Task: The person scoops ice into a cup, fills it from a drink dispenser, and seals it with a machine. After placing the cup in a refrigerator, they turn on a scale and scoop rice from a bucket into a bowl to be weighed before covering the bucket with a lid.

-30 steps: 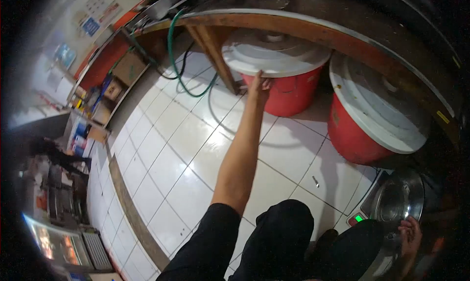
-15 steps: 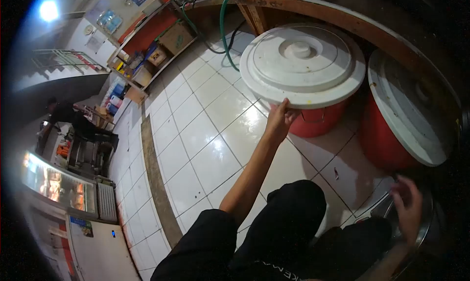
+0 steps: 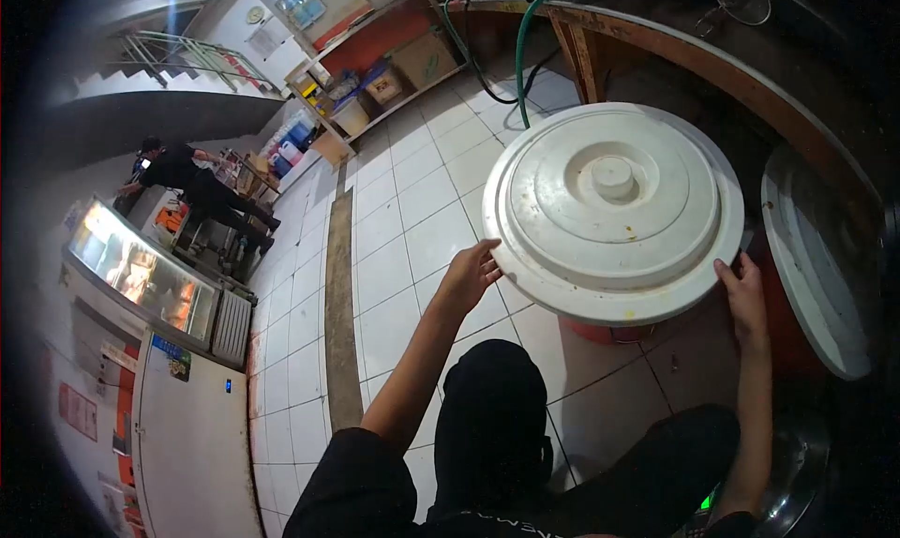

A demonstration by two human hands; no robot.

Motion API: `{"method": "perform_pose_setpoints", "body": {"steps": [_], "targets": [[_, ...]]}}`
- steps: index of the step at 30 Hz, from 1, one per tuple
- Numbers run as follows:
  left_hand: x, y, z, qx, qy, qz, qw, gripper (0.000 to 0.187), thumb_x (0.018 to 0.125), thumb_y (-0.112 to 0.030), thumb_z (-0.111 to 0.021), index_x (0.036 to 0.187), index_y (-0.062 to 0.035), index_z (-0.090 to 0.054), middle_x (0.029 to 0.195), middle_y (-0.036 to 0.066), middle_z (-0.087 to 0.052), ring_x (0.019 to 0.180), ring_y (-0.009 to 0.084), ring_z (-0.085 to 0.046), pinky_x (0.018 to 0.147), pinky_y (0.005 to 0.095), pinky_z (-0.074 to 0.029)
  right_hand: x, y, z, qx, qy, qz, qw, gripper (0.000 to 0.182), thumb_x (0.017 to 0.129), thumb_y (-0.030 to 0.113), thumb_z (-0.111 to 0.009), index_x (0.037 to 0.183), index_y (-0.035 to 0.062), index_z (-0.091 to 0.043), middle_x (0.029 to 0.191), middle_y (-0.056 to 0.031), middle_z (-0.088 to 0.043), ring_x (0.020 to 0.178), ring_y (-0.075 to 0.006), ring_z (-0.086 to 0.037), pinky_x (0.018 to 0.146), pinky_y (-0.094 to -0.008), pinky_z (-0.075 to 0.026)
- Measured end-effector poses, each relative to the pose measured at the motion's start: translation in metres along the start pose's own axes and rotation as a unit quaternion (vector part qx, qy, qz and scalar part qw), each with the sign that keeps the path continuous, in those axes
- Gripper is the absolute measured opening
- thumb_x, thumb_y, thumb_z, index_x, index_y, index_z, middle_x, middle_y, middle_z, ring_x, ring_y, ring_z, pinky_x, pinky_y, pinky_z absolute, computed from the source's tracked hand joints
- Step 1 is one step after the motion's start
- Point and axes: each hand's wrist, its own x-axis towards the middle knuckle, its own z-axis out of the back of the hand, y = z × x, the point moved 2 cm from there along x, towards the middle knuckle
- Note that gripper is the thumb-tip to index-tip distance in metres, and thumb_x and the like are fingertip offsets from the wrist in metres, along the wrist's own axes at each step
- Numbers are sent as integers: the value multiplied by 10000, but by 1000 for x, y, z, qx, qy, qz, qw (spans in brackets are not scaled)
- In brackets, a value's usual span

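The left hand [image 3: 472,272] was curled against the left rim of a large round white plastic lid [image 3: 614,207], fingers wrapped onto its edge, while the right hand [image 3: 742,288] gripped the opposite rim at the lower right, fingers hooked over the edge. The lid, with raised concentric rings and a small round knob at its centre, sat over a red plastic tub [image 3: 609,332], of which only a sliver of the wall showed beneath the lid's near edge; whether the lid rested flat on the tub or was lifted off it could not be told. Just to the right stood a second red tub with its own white lid [image 3: 814,266], partly tucked under a curved wooden counter edge [image 3: 722,74]. A green hose [image 3: 521,51] hung down behind the tubs onto the white tiled floor [image 3: 403,219]. Far off to the left, another person in dark clothing [image 3: 192,186] bent near a lit glass display case [image 3: 141,276].
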Motion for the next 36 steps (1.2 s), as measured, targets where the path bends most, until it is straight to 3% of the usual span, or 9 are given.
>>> {"method": "perform_pose_setpoints", "body": {"steps": [4, 9, 18, 25, 28, 30, 33, 35, 36], "targets": [[-10, -6, 3, -21, -1, -36, 999, 391, 904, -231, -581, 1154, 70, -569, 1171, 136, -582, 1112, 215, -542, 947, 341, -446, -20, 39, -13, -56, -96, -39, 993, 732, 890, 274, -654, 1401, -134, -326, 1409, -295, -424, 1319, -340, -429, 1113, -430, -304], [-5, -40, 11, 262, 34, -270, 926, 381, 916, -313, -530, 1137, -18, -627, 1311, 111, -547, 1223, 241, -474, 1055, 452, -339, 4, 55, 5, 300, -48, 75, 950, 423, 901, 183, -645, 1227, -66, -544, 1204, -151, -613, 1154, -239, -549, 1044, -395, -371], [-8, -61, -91, 231, 168, -174, 942, 632, 963, -377, -560, 1408, 45, -409, 1441, 203, -443, 1377, 282, -373, 1148, 394, -249, -38, 14, 139, 409, -246, 31, 878, 424, 816, 168, -715, 1179, 1, -573, 1178, -107, -593, 1127, -246, -532, 983, -389, -431], [-78, -65, -101, 500, 246, -204, 805, 731, 818, -266, -737, 1434, -52, -406, 1404, 220, -481, 1299, 325, -477, 1107, 463, -345, -152, -4, 242, 295, -384, 50, 873, 300, 899, 97, -636, 1146, -58, -563, 1168, -148, -593, 1120, -230, -550, 959, -383, -458], [-109, -47, -129, 641, 366, -275, 616, 761, 815, -318, -722, 1433, -41, -378, 1297, 227, -545, 1251, 370, -487, 1091, 452, -355, -171, -31, 281, 206, -374, 64, 902, 315, 897, 108, -648, 1149, -54, -549, 1162, -133, -598, 1098, -217, -558, 940, -359, -469], [-118, -32, -140, 621, 447, -309, 564, 706, 882, -342, -631, 1442, -19, -349, 1306, 247, -530, 1250, 380, -486, 1093, 476, -346, -180, -27, 274, 85, -423, 35, 902, 528, 909, 222, -657, 1291, -75, -450, 1042, -135, -627, 949, -205, -617, 843, -334, -517], [-135, -9, -158, 646, 434, -386, 495, 609, 922, -274, -546, 1428, 6, -356, 1312, 265, -518, 1234, 377, -506, 1083, 500, -356, -182, 43, 226, -271, -416, -226, 838, 676, 952, 372, -577, 1366, -126, -384, 841, -155, -643, 629, -208, -620, 546, -333, -533], [-149, 5, -165, 640, 452, -382, 490, 584, 921, -246, -522, 1419, 15, -366, 1309, 265, -520, 1228, 376, -515, 1077, 501, -364, -185, 45, 237, -471, -419, -205, 749, 653, 968, 437, -527, 1347, -91, -453, 796, -150, -626, 574, -179, -591, 437, -317, -508], [-153, 11, -171, 626, 480, -390, 475, 560, 919, -217, -499, 1410, 24, -376, 1305, 264, -523, 1223, 375, -523, 1071, 503, -372, -174, 67, 207, -468, -392, -155, 777, 561, 975, 430, -516, 1302, -26, -518, 782, -136, -609, 582, -147, -568, 464, -294, -510]]}}
